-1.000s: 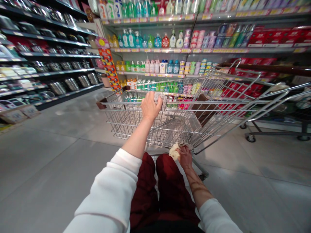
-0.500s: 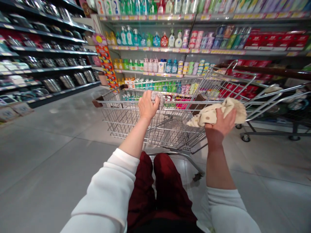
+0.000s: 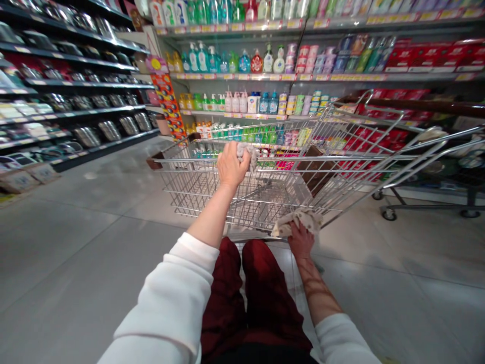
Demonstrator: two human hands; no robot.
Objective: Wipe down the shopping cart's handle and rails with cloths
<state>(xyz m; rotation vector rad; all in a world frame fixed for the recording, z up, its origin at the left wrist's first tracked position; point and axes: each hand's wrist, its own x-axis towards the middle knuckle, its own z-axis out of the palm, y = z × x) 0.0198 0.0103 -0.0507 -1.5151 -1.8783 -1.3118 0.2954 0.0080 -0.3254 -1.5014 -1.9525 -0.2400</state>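
A metal shopping cart [image 3: 197,194] stands sideways in front of my knees. On its near top rail my left hand [image 3: 232,166] is closed around a bunched grey cloth [image 3: 248,155]. Lower down, at the bottom edge of the basket's right half, my right hand [image 3: 301,240] grips a cream spotted cloth [image 3: 282,225] and presses it against the cart. The fingertips of the right hand are partly hidden in the folds.
Behind the cart, shelves [image 3: 235,77] hold soap bottles, tubs and red boxes. Shelves of metal pots [image 3: 91,136] line the left side. A second cart [image 3: 428,207] stands at the right. Grey tiled floor [image 3: 94,237] lies around me.
My right hand has moved down and left with the cream cloth, from the cart's top rail to the basket's lower edge. My left hand stays on the rail with the grey cloth.
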